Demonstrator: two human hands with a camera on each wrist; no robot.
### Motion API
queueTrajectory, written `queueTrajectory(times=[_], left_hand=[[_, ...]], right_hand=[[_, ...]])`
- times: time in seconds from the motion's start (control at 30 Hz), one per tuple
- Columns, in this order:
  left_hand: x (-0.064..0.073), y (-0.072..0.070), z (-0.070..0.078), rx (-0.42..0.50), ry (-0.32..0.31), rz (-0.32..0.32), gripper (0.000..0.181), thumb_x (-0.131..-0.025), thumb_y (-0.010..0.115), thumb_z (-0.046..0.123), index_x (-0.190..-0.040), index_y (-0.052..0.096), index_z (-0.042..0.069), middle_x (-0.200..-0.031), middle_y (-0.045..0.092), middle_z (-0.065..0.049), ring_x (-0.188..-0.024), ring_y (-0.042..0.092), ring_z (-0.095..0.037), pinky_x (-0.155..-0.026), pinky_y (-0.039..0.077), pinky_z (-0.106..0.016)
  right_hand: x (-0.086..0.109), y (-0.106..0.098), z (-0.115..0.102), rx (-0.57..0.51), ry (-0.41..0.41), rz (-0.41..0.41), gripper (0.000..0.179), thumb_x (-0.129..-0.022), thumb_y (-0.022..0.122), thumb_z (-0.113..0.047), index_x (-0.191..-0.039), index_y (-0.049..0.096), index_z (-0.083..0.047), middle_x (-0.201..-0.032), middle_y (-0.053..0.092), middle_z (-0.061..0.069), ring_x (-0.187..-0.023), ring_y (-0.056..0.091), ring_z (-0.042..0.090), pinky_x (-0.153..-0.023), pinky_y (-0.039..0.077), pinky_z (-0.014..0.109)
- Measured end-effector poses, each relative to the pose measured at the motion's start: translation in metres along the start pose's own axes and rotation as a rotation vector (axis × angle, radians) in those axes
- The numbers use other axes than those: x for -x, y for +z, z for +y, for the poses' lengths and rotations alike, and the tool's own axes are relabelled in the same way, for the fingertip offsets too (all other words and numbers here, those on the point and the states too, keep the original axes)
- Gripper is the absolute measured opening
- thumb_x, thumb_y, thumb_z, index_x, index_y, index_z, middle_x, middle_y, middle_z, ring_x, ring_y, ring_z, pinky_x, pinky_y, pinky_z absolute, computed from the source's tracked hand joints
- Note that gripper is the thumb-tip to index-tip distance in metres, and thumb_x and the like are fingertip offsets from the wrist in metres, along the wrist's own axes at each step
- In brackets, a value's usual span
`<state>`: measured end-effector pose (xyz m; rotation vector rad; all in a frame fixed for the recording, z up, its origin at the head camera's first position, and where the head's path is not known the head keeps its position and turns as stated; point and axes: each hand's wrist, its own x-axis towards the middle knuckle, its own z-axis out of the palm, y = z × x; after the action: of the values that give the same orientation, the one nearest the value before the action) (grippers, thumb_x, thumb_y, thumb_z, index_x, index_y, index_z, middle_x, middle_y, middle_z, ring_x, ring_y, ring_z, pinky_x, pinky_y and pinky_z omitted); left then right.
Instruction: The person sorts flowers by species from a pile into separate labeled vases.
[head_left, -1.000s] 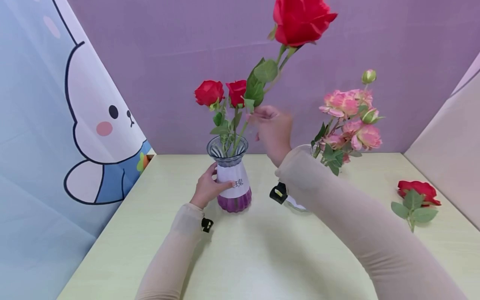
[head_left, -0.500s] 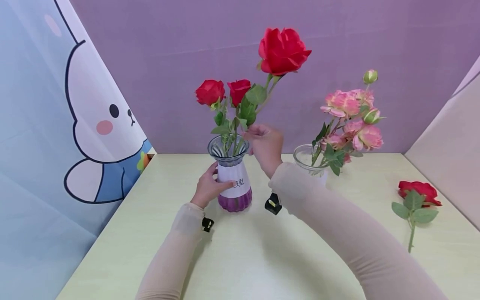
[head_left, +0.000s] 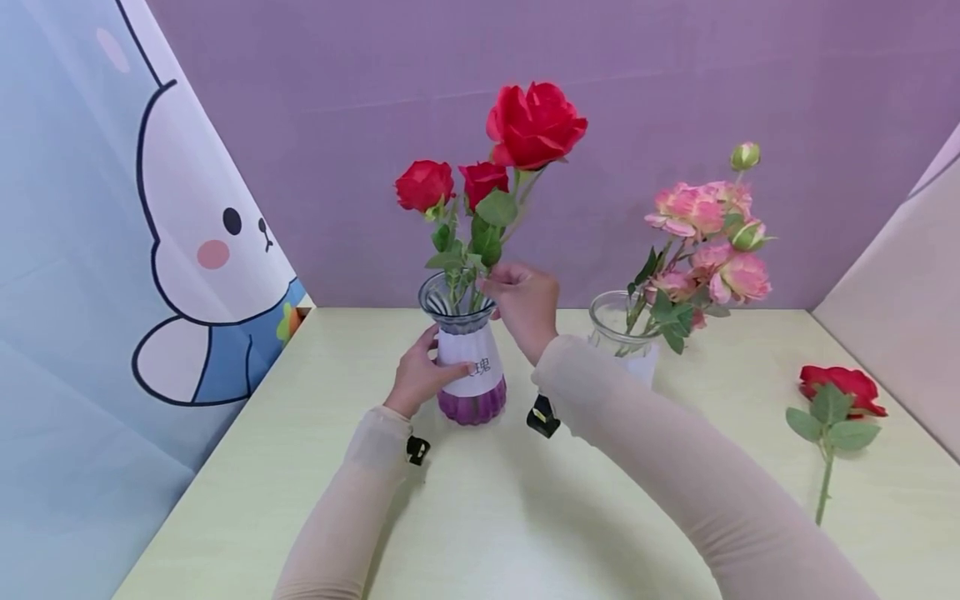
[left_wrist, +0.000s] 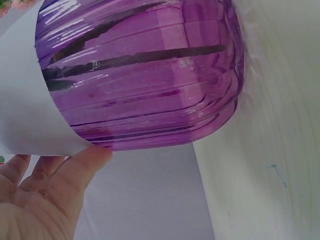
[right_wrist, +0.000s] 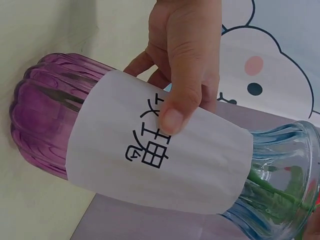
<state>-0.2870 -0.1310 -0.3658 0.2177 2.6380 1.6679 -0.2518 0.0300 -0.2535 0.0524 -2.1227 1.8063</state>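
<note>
My left hand (head_left: 422,373) grips a glass vase (head_left: 472,407) with a purple base, clear bluish neck and white paper label. In the right wrist view the thumb of that hand (right_wrist: 186,60) presses on the label (right_wrist: 110,145), beside black characters. Dark stems show through the purple glass (left_wrist: 150,95) in the left wrist view. At the vase's rim, my right hand (head_left: 528,307) pinches the stem of a large red rose (head_left: 536,127); its lower stem is hidden by fingers and glass. Two smaller red roses (head_left: 424,185) stand in the same vase.
Right of the vase, a clear glass jar (head_left: 617,320) holds pink flowers (head_left: 686,208) and partly hides behind the right sleeve. Another red rose (head_left: 842,392) lies on the pale table (head_left: 480,517) at the right. A purple backdrop (head_left: 360,108) rises behind.
My right hand has come down and left to the vase's rim, bringing the large rose lower and closer to the other two. My left hand keeps its hold on the vase.
</note>
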Motion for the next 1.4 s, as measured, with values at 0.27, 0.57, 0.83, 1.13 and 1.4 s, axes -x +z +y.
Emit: queueTrajectory(times=[0.27,0.57,0.83,1.13,1.4], left_hand=[[0.001,-0.001,0.001,-0.018,-0.002,-0.004,0.092,-0.076,0.080,0.025,-0.150,0.028,0.010,-0.138,0.047,-0.021,-0.119,0.053,-0.040,-0.094,0.049,-0.050],[0.003,-0.001,0.000,-0.037,0.008,0.003,0.092,-0.076,0.080,0.028,-0.150,0.029,0.008,-0.137,0.048,-0.022,-0.116,0.054,-0.040,-0.092,0.050,-0.050],[0.004,-0.001,0.000,-0.031,-0.015,-0.012,0.092,-0.076,0.080,0.027,-0.150,0.029,0.011,-0.139,0.047,-0.020,-0.119,0.053,-0.039,-0.094,0.048,-0.050],[0.003,-0.001,0.002,-0.021,0.012,-0.011,0.091,-0.077,0.079,0.025,-0.150,0.028,0.009,-0.139,0.047,-0.021,-0.119,0.053,-0.040,-0.093,0.049,-0.051],[0.001,0.000,0.004,-0.011,0.000,-0.017,0.093,-0.076,0.079,0.025,-0.151,0.026,0.010,-0.140,0.045,-0.021,-0.120,0.052,-0.040,-0.095,0.048,-0.049]], right_hand=[[0.000,0.002,0.000,0.012,-0.006,-0.054,0.018,-0.087,0.069,-0.007,-0.103,0.072,0.002,-0.091,0.070,0.013,-0.070,0.065,0.022,-0.063,0.058,0.032],[-0.003,0.002,-0.005,0.096,-0.034,-0.100,0.021,-0.091,0.066,-0.009,-0.107,0.071,0.002,-0.099,0.071,0.015,-0.080,0.067,0.033,-0.068,0.058,0.041],[0.001,-0.001,-0.002,0.150,-0.049,-0.081,0.023,-0.087,0.071,-0.010,-0.107,0.071,0.002,-0.099,0.072,0.014,-0.087,0.069,0.026,-0.071,0.058,0.033],[0.010,-0.016,0.006,0.347,-0.106,-0.128,0.034,-0.089,0.069,-0.015,-0.119,0.066,-0.001,-0.115,0.066,0.014,-0.093,0.065,0.026,-0.077,0.056,0.037],[0.028,-0.050,0.029,0.241,-0.023,-0.193,0.030,-0.089,0.068,-0.012,-0.115,0.067,0.002,-0.096,0.070,0.014,-0.078,0.066,0.031,-0.065,0.057,0.031]])
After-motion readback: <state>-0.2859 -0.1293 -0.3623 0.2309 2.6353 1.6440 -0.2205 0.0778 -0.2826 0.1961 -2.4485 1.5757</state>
